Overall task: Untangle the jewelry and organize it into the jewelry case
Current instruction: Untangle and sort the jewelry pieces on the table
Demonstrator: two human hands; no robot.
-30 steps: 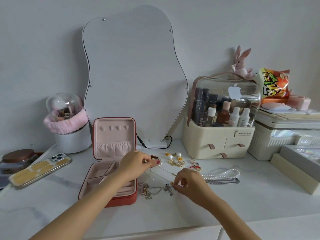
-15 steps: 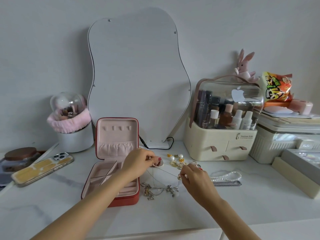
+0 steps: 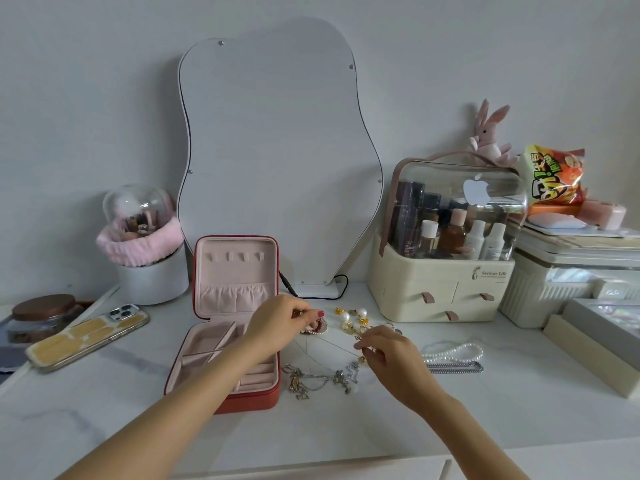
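Just right of the open jewelry case (image 3: 225, 344), the left hand (image 3: 277, 323) and right hand (image 3: 388, 351) each pinch a thin chain (image 3: 329, 344) in curled fingers, stretched above the tangled jewelry (image 3: 322, 375) on the bench. The chain looks light, limp and easily snagged. Best taken close to the knot and teased gently.

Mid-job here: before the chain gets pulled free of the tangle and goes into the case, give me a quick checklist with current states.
1. Case open, lid upright: ok.
2. Tray compartments free of jewelry: ok where visible; the left arm hides part.
3. Left hand has a grip on the thin chain: ok, fingers pinch it near the case.
4. Right hand has a grip on the other end: ok, pinching.
5. Chain free of the tangle: not ok; strands run down into the pile.
6. Earrings and pearl necklace away from the pull: earrings close to the hands, cannot tell; necklace apart, ok.
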